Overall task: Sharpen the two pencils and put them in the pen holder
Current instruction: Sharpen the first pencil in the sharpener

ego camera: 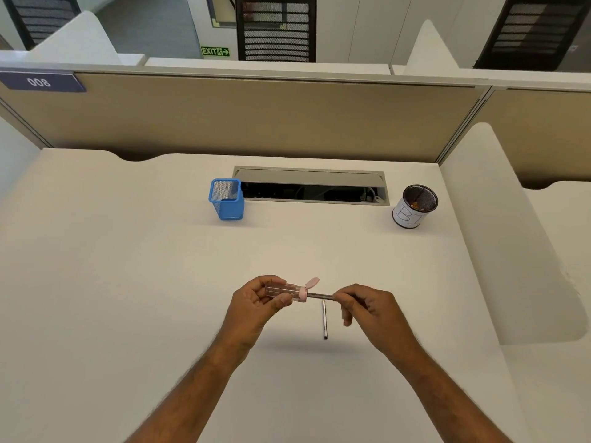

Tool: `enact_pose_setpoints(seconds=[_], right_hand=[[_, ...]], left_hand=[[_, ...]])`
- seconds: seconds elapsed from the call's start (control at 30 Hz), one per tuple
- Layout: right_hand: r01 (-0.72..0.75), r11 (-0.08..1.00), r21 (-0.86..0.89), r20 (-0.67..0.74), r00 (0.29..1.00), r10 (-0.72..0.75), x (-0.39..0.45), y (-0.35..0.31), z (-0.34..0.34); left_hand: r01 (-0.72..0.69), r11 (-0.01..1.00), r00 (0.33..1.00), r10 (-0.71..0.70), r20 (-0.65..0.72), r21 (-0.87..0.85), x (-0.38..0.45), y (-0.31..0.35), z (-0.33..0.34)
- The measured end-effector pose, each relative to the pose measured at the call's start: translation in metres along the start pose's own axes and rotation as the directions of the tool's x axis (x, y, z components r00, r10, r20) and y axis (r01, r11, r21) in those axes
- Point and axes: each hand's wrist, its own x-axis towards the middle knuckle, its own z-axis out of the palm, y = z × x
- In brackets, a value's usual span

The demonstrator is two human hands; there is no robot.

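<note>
Gripped pink sharpener (285,292) in left hand (256,306); pinched pencil (319,295) in right hand (371,310), tip inside. Risked lead snapping from skewed twisting. Second pencil (324,319) lay below right fingers.

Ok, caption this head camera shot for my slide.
Left hand holds clear pink sharpener; right hand feeds in pencil; second pencil on desk.

Your white desk (128,282) carries a blue mesh pen holder (226,199) at the back, a round paper-wrapped mesh cup (414,206) far right, and one pencil (324,319) nearer you.
</note>
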Motion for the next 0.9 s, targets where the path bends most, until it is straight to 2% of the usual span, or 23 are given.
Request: enact_pose_setpoints(seconds=[0.13,0.33,0.53,0.67,0.9], right_hand=[[-0.075,0.997,0.014,0.087,0.994,0.073,0.0049,0.0004,0.0007],[-0.04,0.995,0.093,0.088,0.996,0.031,0.0032,0.0016,-0.0011],[0.032,0.999,0.034,-0.032,0.999,-0.031,-0.0025,0.0021,-0.0013],[0.046,0.998,0.037,-0.033,0.998,-0.045,-0.0028,-0.0001,-0.0006],[-0.133,0.988,0.084,0.134,0.984,0.121,0.0034,0.0017,0.0012]], left_hand=[[-0.001,1.0,1.0,0.001,0.008,0.021,-0.0013,-0.0021,-0.0002],[-0.019,0.999,0.999,0.02,-0.035,0.029,0.0014,0.0007,-0.0019],[-0.024,0.999,0.999,0.024,-0.034,0.026,0.0026,0.003,0.0],[-0.019,1.0,1.0,0.019,-0.02,0.003,0.0032,0.004,0.0005],[0.0,1.0,1.0,0.0,0.023,0.021,0.003,0.0007,-0.002]])
